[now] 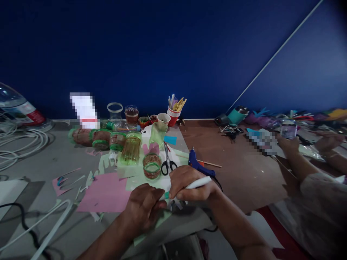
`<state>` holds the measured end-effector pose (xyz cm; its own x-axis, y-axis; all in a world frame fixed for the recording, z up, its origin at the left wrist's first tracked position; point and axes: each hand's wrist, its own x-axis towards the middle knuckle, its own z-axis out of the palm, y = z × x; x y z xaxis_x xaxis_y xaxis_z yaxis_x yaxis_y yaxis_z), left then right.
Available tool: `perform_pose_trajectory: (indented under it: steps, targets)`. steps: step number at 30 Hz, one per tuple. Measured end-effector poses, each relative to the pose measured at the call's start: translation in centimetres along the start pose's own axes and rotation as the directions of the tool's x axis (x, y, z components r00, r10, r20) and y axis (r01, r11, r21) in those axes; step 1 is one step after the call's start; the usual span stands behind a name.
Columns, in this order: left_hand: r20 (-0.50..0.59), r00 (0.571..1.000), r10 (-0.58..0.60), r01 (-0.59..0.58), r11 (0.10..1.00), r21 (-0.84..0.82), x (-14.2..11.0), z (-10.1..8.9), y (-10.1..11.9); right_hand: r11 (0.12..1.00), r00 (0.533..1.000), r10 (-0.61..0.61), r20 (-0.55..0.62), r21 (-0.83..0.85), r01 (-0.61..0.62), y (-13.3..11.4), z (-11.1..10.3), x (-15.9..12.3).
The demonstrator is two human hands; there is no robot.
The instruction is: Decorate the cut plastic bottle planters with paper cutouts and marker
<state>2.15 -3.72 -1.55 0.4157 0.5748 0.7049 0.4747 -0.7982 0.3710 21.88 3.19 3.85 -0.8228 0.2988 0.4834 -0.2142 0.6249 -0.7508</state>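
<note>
My right hand is closed around a white marker, its back end pointing right. A small green part shows at its fingertips, close to my left hand. My left hand is closed, thumb and fingers pinching a small pale piece that they mostly hide. Under both hands lies pale green paper. Just beyond them stands a clear cup with a brown and green band. Scissors with black handles lie beside it. A blue glue gun rests to the right.
Pink paper and scraps lie left. Several decorated bottle pieces line the back, near a red cup of plastic cutlery. White cables coil far left. At right, another person's hands hold a jar.
</note>
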Motion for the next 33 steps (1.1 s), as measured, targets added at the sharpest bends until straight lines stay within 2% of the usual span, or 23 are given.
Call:
perform_pose_trajectory:
  steps: [2,4,5,7,8,9,10,11,12,13,14,15,16,17,18,20,21,22,25,27,28,30,33]
  targets:
    - [0.069,0.991,-0.116,0.118,0.992,-0.035,-0.3,0.1,0.1,1.000,1.000,0.010,0.015,-0.023,-0.009,0.1,0.1,0.0]
    - [0.179,0.955,-0.236,0.259,0.958,-0.120,-0.4,0.0,0.1,0.999,0.999,0.039,0.027,-0.029,-0.038,0.1,0.0,-0.3]
    - [0.251,0.920,-0.301,0.352,0.917,-0.190,-0.3,-0.1,0.0,0.999,0.999,0.047,-0.012,-0.007,-0.047,0.0,-0.3,-0.6]
    - [0.429,0.811,-0.399,0.555,0.756,-0.346,0.1,-0.5,-0.1,0.996,0.975,0.030,-0.222,0.091,-0.010,-0.4,-1.4,-1.7]
    - [0.510,0.747,-0.426,0.647,0.642,-0.411,0.4,-0.8,-0.2,0.986,0.910,-0.005,-0.415,0.150,0.073,-0.6,-2.2,-2.2]
    - [0.601,0.691,-0.402,0.709,0.536,-0.457,0.8,-1.0,-0.3,0.967,0.795,-0.041,-0.605,0.176,0.184,-0.9,-3.1,-2.7]
    - [0.673,0.642,-0.368,0.759,0.428,-0.491,1.1,-1.2,-0.4,0.948,0.686,-0.052,-0.726,0.179,0.262,-1.0,-3.8,-3.2]
    - [0.708,0.627,-0.324,0.776,0.333,-0.535,1.4,-1.4,-0.5,0.940,0.586,-0.054,-0.808,0.156,0.302,-1.0,-4.4,-3.4]
    - [0.720,0.632,-0.286,0.775,0.260,-0.576,1.6,-1.5,-0.5,0.944,0.510,-0.030,-0.859,0.144,0.298,-0.9,-4.8,-3.5]
    - [0.717,0.647,-0.259,0.762,0.199,-0.616,1.7,-1.6,-0.6,0.956,0.486,0.014,-0.874,0.155,0.250,-0.6,-4.8,-3.4]
    - [0.691,0.679,-0.248,0.733,0.162,-0.661,1.8,-1.7,-0.8,0.969,0.506,0.084,-0.858,0.188,0.158,-0.2,-4.5,-3.2]
    - [0.657,0.712,-0.249,0.698,0.143,-0.702,1.8,-1.8,-0.9,0.976,0.556,0.128,-0.821,0.204,0.075,0.2,-3.9,-2.9]
    - [0.598,0.756,-0.264,0.646,0.155,-0.748,1.7,-2.0,-1.2,0.979,0.606,0.167,-0.778,0.202,-0.010,0.7,-3.2,-2.5]
    - [0.526,0.802,-0.284,0.584,0.186,-0.790,1.7,-2.1,-1.5,0.979,0.632,0.198,-0.749,0.176,-0.098,1.1,-2.4,-2.1]
    - [0.456,0.837,-0.303,0.524,0.202,-0.828,1.6,-2.3,-1.8,0.980,0.668,0.198,-0.718,0.126,-0.155,1.4,-1.6,-1.7]
    - [0.310,0.860,-0.405,0.408,0.183,-0.894,1.7,-2.7,-2.5,0.976,0.754,0.128,-0.644,-0.054,-0.211,1.8,-0.5,-1.0]
    - [0.227,0.847,-0.480,0.343,0.168,-0.924,1.7,-2.9,-2.9,0.965,0.799,0.079,-0.595,-0.154,-0.210,2.0,-0.1,-0.8]
    - [0.160,0.816,-0.555,0.297,0.166,-0.940,1.8,-3.0,-3.3,0.949,0.844,0.037,-0.535,-0.246,-0.197,2.1,0.2,-0.6]
    - [-0.026,0.654,-0.756,0.261,0.258,-0.930,2.0,-2.7,-4.0,0.886,0.939,-0.016,-0.344,-0.441,-0.146,2.9,0.5,-0.5]
    - [-0.107,0.555,-0.825,0.314,0.326,-0.892,2.0,-2.3,-4.3,0.836,0.964,-0.010,-0.265,-0.532,-0.137,3.8,0.7,-0.5]
    - [-0.105,0.530,-0.842,0.365,0.338,-0.868,2.0,-2.0,-4.3,0.813,0.965,-0.010,-0.262,-0.564,-0.145,4.2,0.9,-0.5]
    - [-0.091,0.508,-0.856,0.453,0.356,-0.818,1.9,-1.5,-4.3,0.810,0.942,-0.030,-0.333,-0.561,-0.172,4.8,1.3,-0.4]
    - [-0.061,0.532,-0.844,0.523,0.384,-0.761,1.8,-0.8,-4.2,0.892,0.840,-0.023,-0.542,-0.390,-0.228,4.9,1.6,-0.1]
